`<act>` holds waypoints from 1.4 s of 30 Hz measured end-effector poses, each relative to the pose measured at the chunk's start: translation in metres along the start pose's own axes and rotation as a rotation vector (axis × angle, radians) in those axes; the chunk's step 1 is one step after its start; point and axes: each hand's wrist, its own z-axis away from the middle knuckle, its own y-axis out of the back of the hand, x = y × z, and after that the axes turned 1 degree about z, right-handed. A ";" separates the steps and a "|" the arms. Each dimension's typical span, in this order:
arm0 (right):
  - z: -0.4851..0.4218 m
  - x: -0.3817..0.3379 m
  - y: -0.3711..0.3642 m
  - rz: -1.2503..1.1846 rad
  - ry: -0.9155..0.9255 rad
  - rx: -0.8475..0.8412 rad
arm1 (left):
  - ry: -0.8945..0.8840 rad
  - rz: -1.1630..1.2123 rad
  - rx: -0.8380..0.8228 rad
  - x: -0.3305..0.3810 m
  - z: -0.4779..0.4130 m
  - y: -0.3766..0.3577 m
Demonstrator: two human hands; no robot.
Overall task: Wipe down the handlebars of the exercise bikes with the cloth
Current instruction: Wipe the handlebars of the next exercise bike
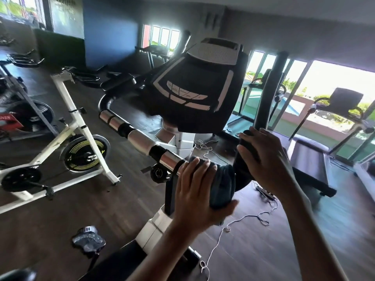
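An exercise bike fills the middle of the view, with a black console (188,94) and a handlebar (140,141) of black and chrome sections running from upper left down to the centre. A dark blue cloth (223,184) is wrapped over the handlebar's near end. My left hand (200,196) grips the cloth around the bar, fingers on top and thumb beneath. My right hand (267,159) holds the bike's right handlebar grip (246,147), fingers curled over its dark top.
A white spin bike (77,138) stands on the left, with more bikes behind it. A treadmill (316,157) is on the right by the windows. A white cable (243,220) and a power strip (265,192) lie on the dark wooden floor. A pedal (89,239) is at lower left.
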 end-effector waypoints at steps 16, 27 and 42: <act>-0.002 0.007 -0.006 -0.042 0.006 0.037 | -0.007 0.137 -0.176 -0.073 -0.030 0.033; -0.002 0.002 -0.006 -0.018 -0.027 0.047 | 0.160 0.061 -0.222 -0.065 -0.054 0.027; -0.002 0.000 -0.006 -0.055 -0.046 0.052 | 0.164 -0.033 -0.485 -0.089 -0.076 0.046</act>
